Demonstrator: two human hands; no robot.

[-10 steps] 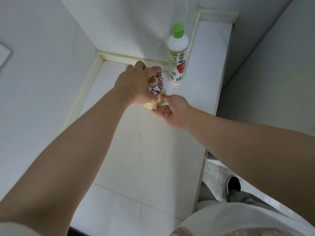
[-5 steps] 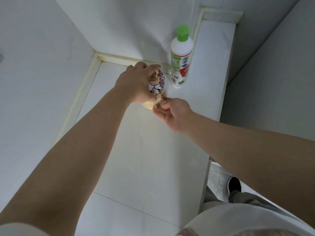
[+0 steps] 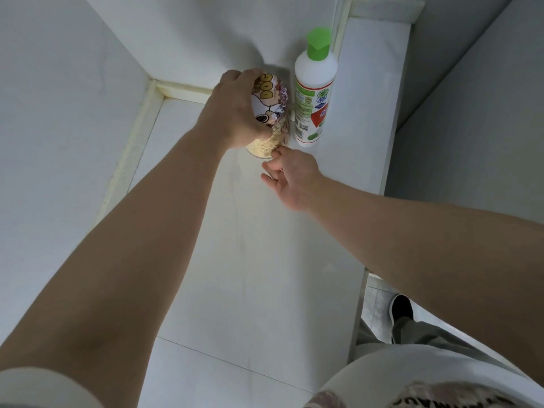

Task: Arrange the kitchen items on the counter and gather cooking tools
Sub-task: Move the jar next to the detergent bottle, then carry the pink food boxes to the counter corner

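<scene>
A glass jar (image 3: 272, 119) with a cartoon dog label and pale grains inside stands at the back of the white counter (image 3: 250, 260). My left hand (image 3: 232, 110) grips the jar from above and from its left side. Just in front of the jar's base is my right hand (image 3: 290, 175), palm up with loosely bent fingers, its fingertips touching the jar near the bottom. A white bottle (image 3: 315, 95) with a green cap stands upright right beside the jar, on its right.
White walls close the counter on the left and at the back, meeting in a corner (image 3: 156, 83). The counter's right edge (image 3: 360, 290) drops to a tiled floor, where a black shoe (image 3: 401, 309) shows.
The jar with my left hand has moved back and to the right, closer to the bottle. My right hand has loosened and dropped slightly away from the jar's base.
</scene>
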